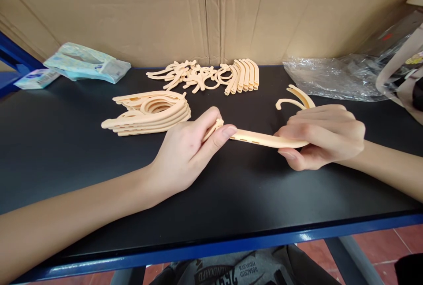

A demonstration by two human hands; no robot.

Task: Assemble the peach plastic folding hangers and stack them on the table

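Note:
My left hand (194, 148) is closed, thumb and fingers pinching one end of a cream plastic folding hanger (257, 138). A small knobbed tip shows between the left fingers. Over the table, my right hand (324, 137) grips the other end of the same slotted arm, its thumb underneath. Beyond the right knuckles stick out a thin hook (287, 101) and a curved arm piece (302, 95); whether they join the held hanger is hidden by the hand. A neat stack of folded hangers (148, 115) lies just beyond my left hand.
Loose hooks (198, 78) lie heaped at the back, beside a row of hanger arms (243, 75). Tissue packs (87, 62) sit back left. Clear plastic wrapping (337, 78) lies back right. Cardboard (132, 12) stands behind the black table (165, 227), whose front edge is blue.

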